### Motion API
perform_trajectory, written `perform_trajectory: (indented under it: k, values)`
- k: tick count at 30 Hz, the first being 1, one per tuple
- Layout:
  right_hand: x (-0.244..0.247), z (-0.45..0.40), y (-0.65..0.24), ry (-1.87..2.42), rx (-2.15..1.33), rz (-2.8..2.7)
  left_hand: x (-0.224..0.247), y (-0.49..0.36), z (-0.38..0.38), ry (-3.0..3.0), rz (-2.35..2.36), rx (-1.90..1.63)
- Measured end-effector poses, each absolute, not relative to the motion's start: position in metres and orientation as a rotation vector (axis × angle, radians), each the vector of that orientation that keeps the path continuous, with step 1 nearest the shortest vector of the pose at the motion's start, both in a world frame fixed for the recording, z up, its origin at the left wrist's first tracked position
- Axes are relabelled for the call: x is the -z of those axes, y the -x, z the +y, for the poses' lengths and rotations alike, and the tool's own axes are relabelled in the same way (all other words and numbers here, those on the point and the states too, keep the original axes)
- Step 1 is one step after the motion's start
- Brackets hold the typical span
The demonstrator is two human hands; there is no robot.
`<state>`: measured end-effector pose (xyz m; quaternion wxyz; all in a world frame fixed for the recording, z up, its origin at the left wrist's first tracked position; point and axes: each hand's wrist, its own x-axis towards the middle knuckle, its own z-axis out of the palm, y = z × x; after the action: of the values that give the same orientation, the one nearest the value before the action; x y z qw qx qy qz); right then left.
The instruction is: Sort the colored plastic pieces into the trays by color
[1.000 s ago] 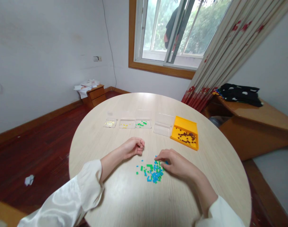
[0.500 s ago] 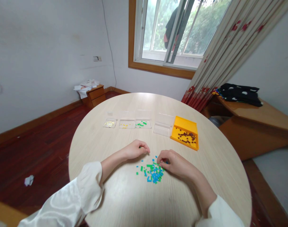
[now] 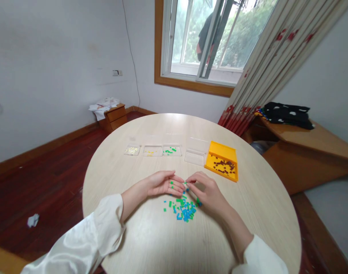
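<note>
My left hand (image 3: 164, 183) is turned palm up, fingers stretched out, with a few small green toy bricks (image 3: 171, 185) resting on them. Close by, my right hand (image 3: 206, 190) pinches a tiny green toy brick (image 3: 185, 183) between thumb and fingertips, just off the left fingertips. Another green piece (image 3: 198, 200) and some blue show under the curled fingers of the right hand; whether they are held, I cannot tell. Below both hands a loose pile of blue and green toy bricks (image 3: 187, 211) lies on the round wooden table (image 3: 151, 239).
Across the table stand open clear boxes: one with pale pieces (image 3: 131, 150), one with yellow pieces (image 3: 150, 153), one with green pieces (image 3: 171, 150), and a clear box (image 3: 194, 156) showing no pieces. Right of them is an open yellow box (image 3: 221, 173) with brown pieces.
My left hand has turned from a half-curled pose to palm up, showing the green bricks. My right hand has risen from the pile toward the left fingertips with a green brick.
</note>
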<state>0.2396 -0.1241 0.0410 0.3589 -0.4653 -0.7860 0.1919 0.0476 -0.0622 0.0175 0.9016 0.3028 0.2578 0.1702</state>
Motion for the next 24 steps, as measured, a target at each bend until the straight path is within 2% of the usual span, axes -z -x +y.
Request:
perform_trajectory:
  k: [6, 12, 24]
  values:
    - [-0.039, -0.124, -0.237, 1.191, -0.462, -1.988, -0.012, -0.047, -0.058, -0.479, 0.492, -0.383]
    - [-0.043, -0.127, -0.24, 1.342, -0.644, -2.231, -0.014, -0.044, -0.049, -0.334, 0.563, -0.497]
    - [-0.038, -0.128, -0.243, 1.426, -0.656, -2.356, -0.016, -0.045, -0.056, -0.435, 0.573, -0.519]
